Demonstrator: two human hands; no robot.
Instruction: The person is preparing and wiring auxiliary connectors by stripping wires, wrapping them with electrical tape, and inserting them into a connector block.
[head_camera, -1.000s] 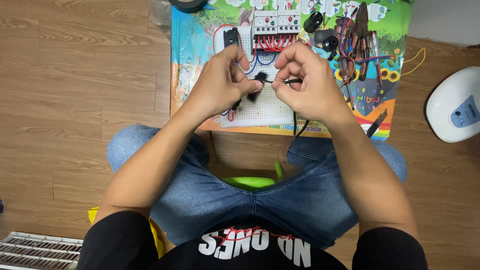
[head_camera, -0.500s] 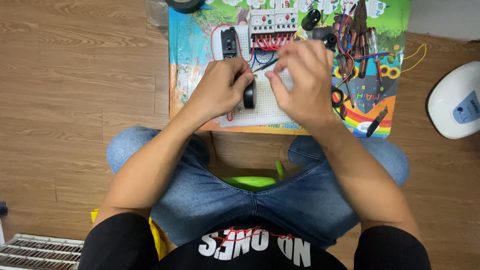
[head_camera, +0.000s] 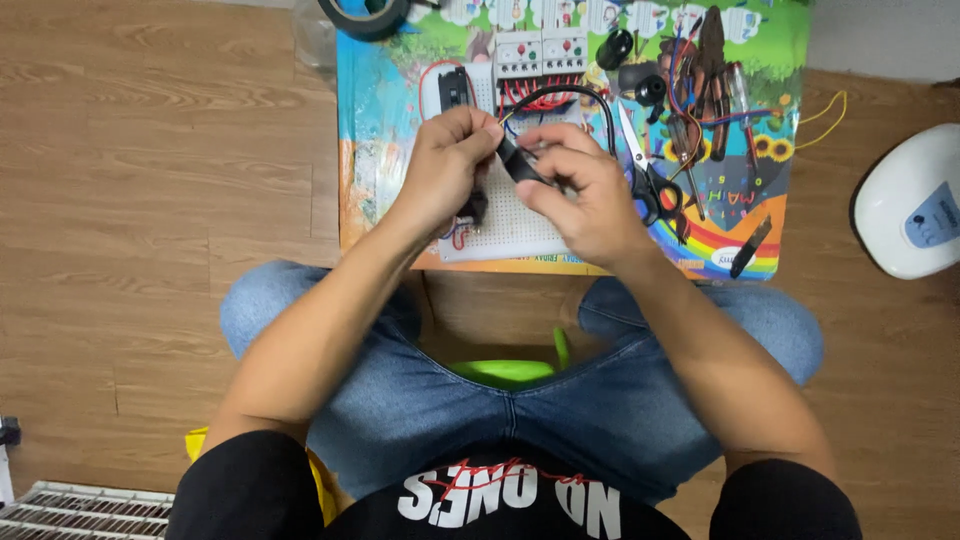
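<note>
Gripping black cable (head_camera: 520, 160), left hand (head_camera: 445, 170), right hand (head_camera: 585, 195)

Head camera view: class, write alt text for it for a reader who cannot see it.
Both hands, left hand and right hand, pinch a small black part on a black cable above a white perforated board on a colourful low table. Scissors lie to the right.
</note>
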